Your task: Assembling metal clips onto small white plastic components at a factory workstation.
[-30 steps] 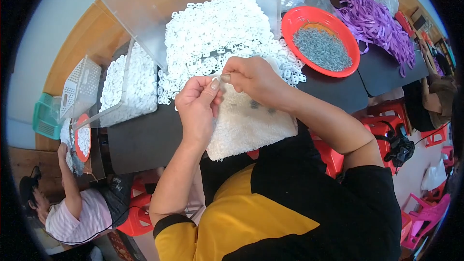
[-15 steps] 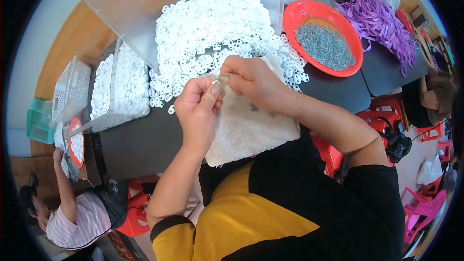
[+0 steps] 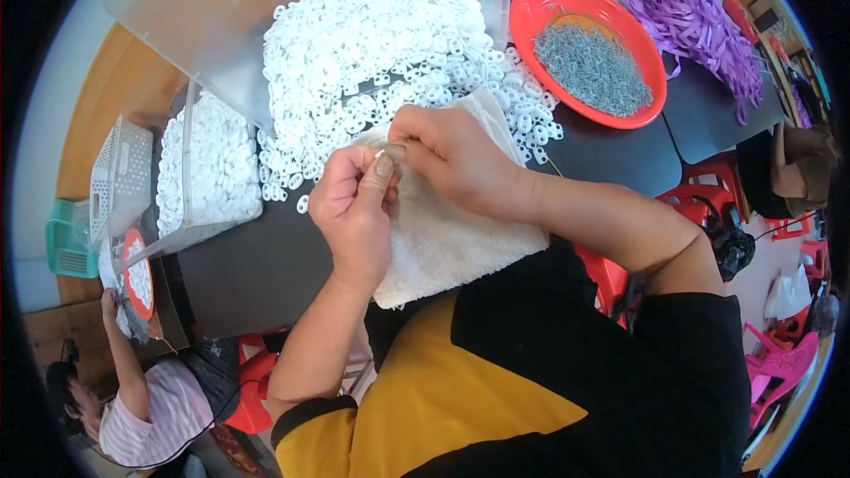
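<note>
Thumb and fingers of my left hand (image 3: 356, 204) pinch a small white plastic piece (image 3: 382, 155), mostly hidden by the fingertips. My right hand (image 3: 456, 155) is closed against it at the same spot, its thumb and forefinger pressed together; what they grip is hidden. Both hands are above a cream cloth (image 3: 460, 243) that hangs over the table's near edge. Just beyond them spreads a big heap of white plastic pieces (image 3: 354, 40) with holes in them. Thin metal pieces (image 3: 591, 69) fill a red plate (image 3: 657, 97) at the far right.
Purple ribbons (image 3: 699, 26) lie right of the plate. On the left stand a clear bin (image 3: 188, 155) of white pieces, a white perforated basket (image 3: 122, 168) and a green basket (image 3: 71, 243). A person (image 3: 159, 403) sits at far left by another red plate (image 3: 130, 239). Red stools (image 3: 708, 195) stand right.
My hands stay pinched together over the cloth and have shifted slightly left in the picture. The whole view has moved a little.
</note>
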